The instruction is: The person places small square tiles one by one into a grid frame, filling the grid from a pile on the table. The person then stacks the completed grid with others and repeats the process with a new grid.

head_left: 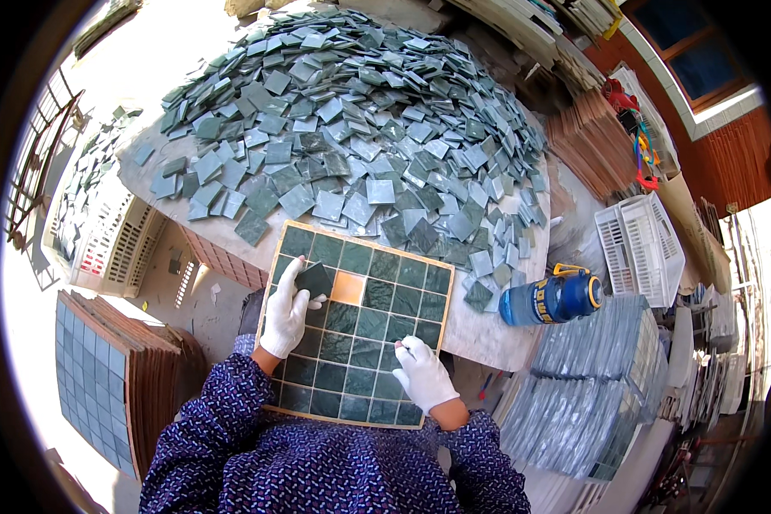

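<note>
A grid board with an orange-tan rim lies tilted in front of me, most of its squares filled with dark green stone tiles. One orange square in its upper part is bare. My left hand, in a white glove, grips a loose dark green tile just left of that bare square. On the board's right side rests my right hand, also gloved, its thumb and fingers pinched together. Whatever may be between those fingertips is too small to make out.
A large heap of green tiles covers the table. A blue bottle lies at its right edge. Stacked tiled boards stand left, plastic-wrapped stacks right. White crates are at far right; a tile-filled white basket is left.
</note>
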`<action>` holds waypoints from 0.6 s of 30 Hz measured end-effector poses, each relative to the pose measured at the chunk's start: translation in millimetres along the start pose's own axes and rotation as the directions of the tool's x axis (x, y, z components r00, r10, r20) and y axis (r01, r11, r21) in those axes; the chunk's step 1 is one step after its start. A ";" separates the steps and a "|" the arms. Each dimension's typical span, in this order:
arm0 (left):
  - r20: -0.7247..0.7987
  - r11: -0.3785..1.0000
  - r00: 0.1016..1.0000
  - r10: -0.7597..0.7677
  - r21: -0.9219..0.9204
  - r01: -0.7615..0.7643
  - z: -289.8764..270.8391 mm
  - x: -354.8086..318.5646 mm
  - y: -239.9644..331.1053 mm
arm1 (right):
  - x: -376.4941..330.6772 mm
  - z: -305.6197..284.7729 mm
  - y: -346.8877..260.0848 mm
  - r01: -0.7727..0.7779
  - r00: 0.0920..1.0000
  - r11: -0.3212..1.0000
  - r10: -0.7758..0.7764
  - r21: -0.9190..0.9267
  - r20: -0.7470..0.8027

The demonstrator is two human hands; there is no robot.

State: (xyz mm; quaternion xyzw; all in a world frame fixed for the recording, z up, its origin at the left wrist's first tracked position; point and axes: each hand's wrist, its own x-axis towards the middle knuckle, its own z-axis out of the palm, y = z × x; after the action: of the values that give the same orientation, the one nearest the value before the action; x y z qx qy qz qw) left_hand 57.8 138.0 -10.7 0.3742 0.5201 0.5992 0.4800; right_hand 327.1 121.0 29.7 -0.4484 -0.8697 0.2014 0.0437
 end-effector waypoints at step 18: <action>-0.015 0.998 0.998 0.058 -0.024 -0.059 -3.7 -1.5 0.4 | 37.7 -21.3 17.8 -0.255 0.967 0.902 0.240 0.348 0.085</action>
State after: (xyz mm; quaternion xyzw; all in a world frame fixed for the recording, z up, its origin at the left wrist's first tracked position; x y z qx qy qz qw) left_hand 54.6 135.6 -10.9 0.3792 0.5048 0.6220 0.4632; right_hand 323.7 167.0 38.2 -0.5356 -0.7557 0.3682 0.0807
